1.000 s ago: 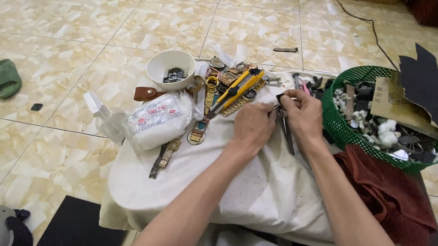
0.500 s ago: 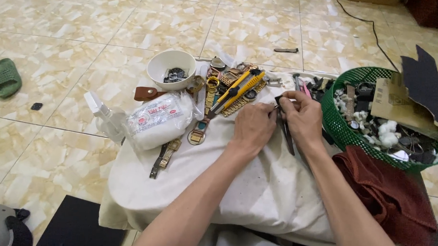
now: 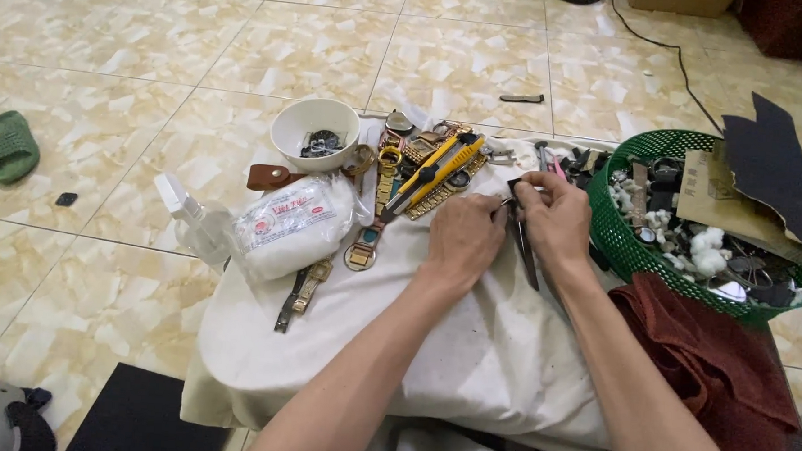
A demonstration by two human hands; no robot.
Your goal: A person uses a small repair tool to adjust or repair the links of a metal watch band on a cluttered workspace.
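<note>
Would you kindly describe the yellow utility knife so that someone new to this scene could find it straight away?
Start at the white cloth spread over the low work surface, then look to its far edge, just right of the white bowl. There, lying slantwise on a heap of gold watch bands, is the utility knife. It is the only long yellow and black tool there, left of both hands.

left hand [image 3: 462, 239]: back up, fingers curled inward, tips meeting the right hand's | right hand [image 3: 556, 219]: knuckles up, fingers bent and pinched close against the left | forearms: both bare, reaching forward from lower frame, converging | wrists: roughly straight, held low
</note>
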